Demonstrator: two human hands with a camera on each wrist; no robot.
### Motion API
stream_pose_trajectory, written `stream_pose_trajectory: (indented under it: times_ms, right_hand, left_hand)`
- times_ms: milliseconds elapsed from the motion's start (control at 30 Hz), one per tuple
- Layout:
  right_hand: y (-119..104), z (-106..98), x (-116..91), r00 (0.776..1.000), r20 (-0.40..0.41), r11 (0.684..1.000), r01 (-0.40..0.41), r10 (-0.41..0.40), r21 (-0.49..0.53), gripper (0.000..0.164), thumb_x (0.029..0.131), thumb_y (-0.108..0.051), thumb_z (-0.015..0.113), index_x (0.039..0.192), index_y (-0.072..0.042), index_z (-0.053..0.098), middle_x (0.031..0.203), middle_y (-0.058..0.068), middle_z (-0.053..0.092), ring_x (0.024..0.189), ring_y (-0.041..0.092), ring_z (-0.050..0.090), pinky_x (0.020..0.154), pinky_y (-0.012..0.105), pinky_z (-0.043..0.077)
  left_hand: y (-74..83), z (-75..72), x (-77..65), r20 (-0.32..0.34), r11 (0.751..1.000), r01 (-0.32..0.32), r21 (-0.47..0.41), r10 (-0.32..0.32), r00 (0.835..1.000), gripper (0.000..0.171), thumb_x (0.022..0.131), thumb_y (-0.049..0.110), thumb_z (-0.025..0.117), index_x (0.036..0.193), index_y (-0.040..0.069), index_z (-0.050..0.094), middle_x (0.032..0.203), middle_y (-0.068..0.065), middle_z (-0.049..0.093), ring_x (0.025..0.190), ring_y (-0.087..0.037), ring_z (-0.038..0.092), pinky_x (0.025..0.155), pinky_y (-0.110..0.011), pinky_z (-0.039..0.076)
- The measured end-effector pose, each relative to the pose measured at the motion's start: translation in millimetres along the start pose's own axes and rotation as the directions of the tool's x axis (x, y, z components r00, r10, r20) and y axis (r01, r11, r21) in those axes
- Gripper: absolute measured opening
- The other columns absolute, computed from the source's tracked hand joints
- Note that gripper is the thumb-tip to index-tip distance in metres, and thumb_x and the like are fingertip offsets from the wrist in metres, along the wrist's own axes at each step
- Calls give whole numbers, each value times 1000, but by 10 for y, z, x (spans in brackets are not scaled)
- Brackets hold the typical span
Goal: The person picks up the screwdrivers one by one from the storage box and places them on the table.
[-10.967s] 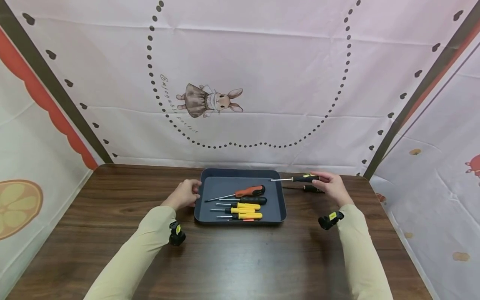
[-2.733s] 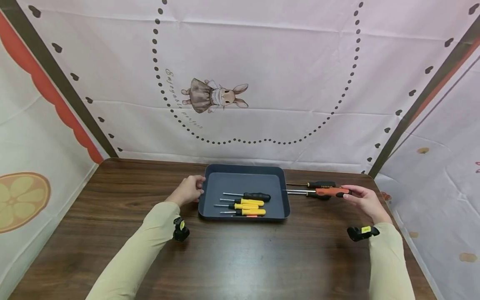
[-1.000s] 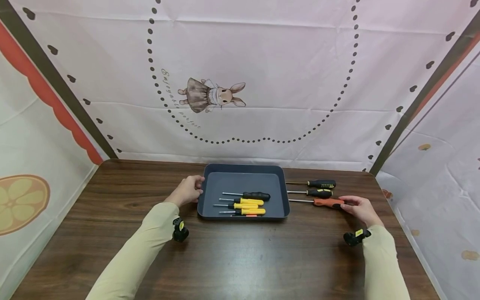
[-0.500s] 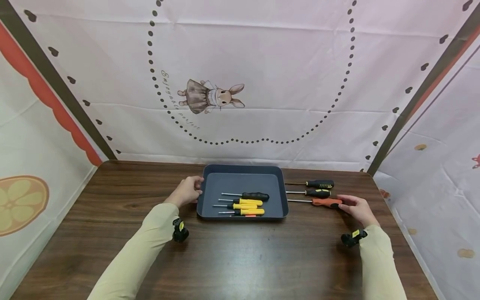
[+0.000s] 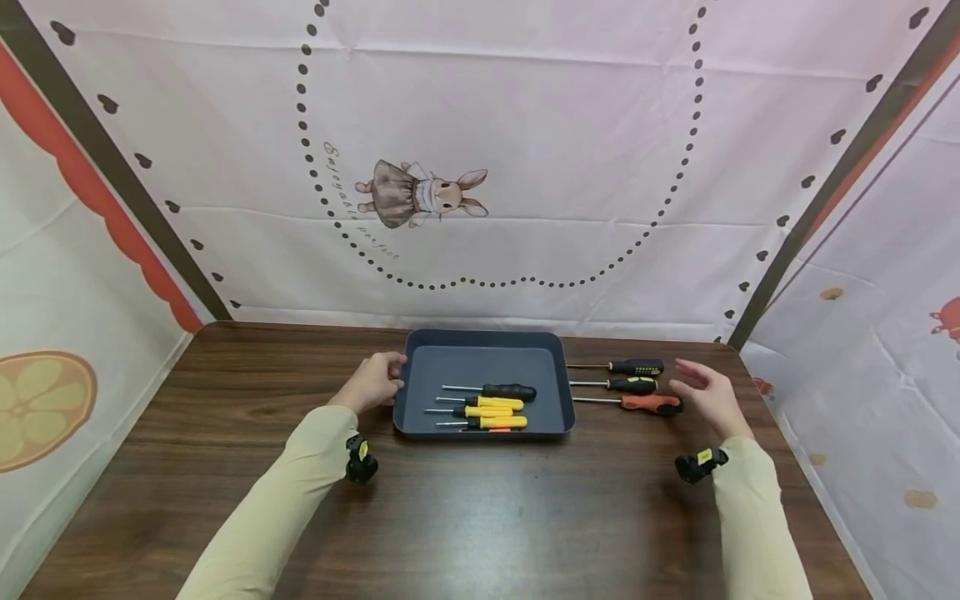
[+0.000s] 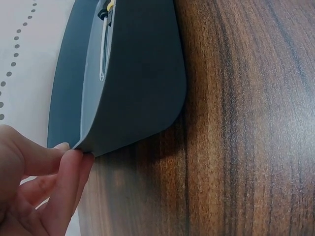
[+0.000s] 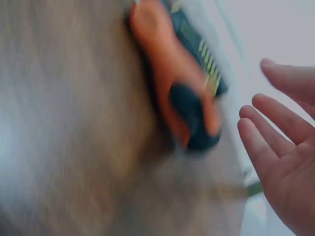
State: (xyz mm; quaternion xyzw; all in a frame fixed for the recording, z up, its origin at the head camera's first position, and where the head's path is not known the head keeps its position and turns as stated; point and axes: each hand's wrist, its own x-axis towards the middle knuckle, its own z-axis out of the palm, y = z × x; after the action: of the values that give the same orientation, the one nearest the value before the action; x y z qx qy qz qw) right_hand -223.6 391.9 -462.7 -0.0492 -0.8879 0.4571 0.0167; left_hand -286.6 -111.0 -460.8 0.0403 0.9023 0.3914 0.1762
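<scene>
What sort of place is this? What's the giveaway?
Probably a small staged recording booth, not a real workshop: printed cloth walls off the far side and both flanks of a wood-grain table, and small cameras sit on both wrists.

A small curtained booth [image 5: 870,375]: pale cloth [image 5: 540,150] printed with a rabbit [image 5: 397,196] and an orange slice [image 5: 41,410] walls three sides of a wood-grain bench [image 5: 540,517].
</scene>
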Motion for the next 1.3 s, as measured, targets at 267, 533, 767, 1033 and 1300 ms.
stream_pose_trajectory:
  times_ms: [267, 533, 767, 1033, 1300]
  right_hand:
    - [-518, 429, 164, 978, 56, 978, 195, -199, 80, 51, 87, -16, 61, 131, 3, 44, 125, 25, 50, 110, 27, 53, 86, 26, 47]
    - [-907, 972, 271, 951, 197, 965, 210, -239, 159, 51, 83, -7, 65, 130, 3, 46, 127, 23, 49, 112, 36, 51, 89, 43, 47]
    - [-1007, 1299, 292, 911, 334, 970, 210, -241, 126, 49, 83, -8, 64, 128, 3, 48, 126, 23, 51, 114, 34, 50, 92, 45, 44]
    - [-1050, 1511, 320, 865, 452, 973, 231, -218, 27, 45, 82, -8, 65, 124, 3, 52, 123, 21, 53, 107, 34, 54, 85, 42, 49]
    - [-1033, 1638, 336, 848, 501, 969, 240, -175, -67, 41, 79, -2, 67, 119, 0, 58, 119, 16, 57, 104, 29, 56, 83, 38, 50]
  left_hand:
    - [-24, 5, 12, -12, 1000, -1, -11, 1, 1000, 47, 84, -8, 52, 129, -6, 42, 107, -21, 48, 86, -24, 54, 60, -28, 55]
    - [-44, 2, 12, -26, 999, -6, -35, 5, 1000, 45, 84, -8, 52, 128, -4, 43, 101, -18, 48, 85, -24, 53, 60, -29, 55]
    - [-57, 5, 15, -19, 999, -18, -30, 17, 1000, 44, 84, -8, 53, 127, -4, 44, 95, -14, 47, 82, -23, 53, 59, -28, 55]
    - [-47, -12, -11, -20, 999, -3, -37, 2, 1000, 45, 84, -7, 52, 128, -3, 43, 101, -17, 49, 86, -24, 54, 61, -28, 55]
    - [-65, -17, -9, -19, 999, -8, -47, 7, 1000, 45, 84, -8, 52, 128, -3, 44, 104, -19, 50, 86, -24, 55, 61, -28, 55]
